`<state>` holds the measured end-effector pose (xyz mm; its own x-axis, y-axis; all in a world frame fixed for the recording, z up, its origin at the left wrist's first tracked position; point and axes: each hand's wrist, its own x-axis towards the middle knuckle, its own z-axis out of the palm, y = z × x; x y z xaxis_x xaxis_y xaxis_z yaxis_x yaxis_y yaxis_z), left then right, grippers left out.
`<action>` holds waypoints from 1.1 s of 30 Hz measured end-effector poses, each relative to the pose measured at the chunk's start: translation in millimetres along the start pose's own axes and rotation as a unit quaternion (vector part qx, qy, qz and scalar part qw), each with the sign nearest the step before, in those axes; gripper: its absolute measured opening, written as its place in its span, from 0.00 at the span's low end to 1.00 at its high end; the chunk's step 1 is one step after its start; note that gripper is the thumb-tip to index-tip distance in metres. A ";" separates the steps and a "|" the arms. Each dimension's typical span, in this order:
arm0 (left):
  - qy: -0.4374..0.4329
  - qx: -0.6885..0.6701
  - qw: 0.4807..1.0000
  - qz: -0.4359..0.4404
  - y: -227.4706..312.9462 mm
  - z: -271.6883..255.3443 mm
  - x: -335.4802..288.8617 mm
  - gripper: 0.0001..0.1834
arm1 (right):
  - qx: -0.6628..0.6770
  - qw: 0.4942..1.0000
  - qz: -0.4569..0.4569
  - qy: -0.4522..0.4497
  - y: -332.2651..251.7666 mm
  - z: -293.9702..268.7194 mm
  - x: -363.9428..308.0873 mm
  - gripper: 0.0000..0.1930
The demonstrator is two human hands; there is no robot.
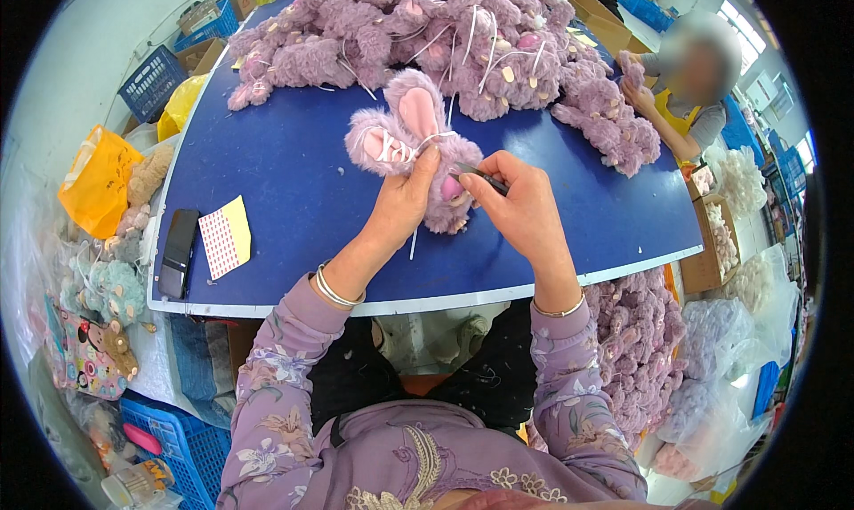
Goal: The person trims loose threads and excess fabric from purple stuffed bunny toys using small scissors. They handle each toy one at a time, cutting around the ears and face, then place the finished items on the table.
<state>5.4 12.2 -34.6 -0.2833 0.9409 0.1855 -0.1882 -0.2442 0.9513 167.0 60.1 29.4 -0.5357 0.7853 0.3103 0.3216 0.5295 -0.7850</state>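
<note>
My left hand (406, 194) is closed round a fluffy purple plush rabbit (455, 145) with pink inner ears, held just above the blue tabletop. White cord laces across one ear and runs round the head; a loose end hangs below. In my right hand (523, 203) is a slim dark pair of tweezers (495, 183), pinched between thumb and fingers. Its tips touch the fur next to a round pink patch on the rabbit. My fingers partly cover the rabbit's underside and face.
A big heap of purple plush rabbits (391, 29) with trailing white cords fills the far side of the blue table (294, 243). A phone (179, 254) and a sticker sheet (225, 237) lie at left. Across at right, a person (685, 109) handles a rabbit. Bags and crates surround the table.
</note>
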 end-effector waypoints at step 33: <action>0.020 -0.060 0.998 -0.016 -0.4 3.8 -0.5 0.23 | 0.013 1.000 -0.008 -0.006 1.5 0.7 -0.3 0.13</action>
<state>9.2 12.7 -34.1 -0.3127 0.9389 0.1440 -0.3083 -0.2437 0.9196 167.1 60.5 27.7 -0.5494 0.7732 0.3166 0.2933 0.5334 -0.7934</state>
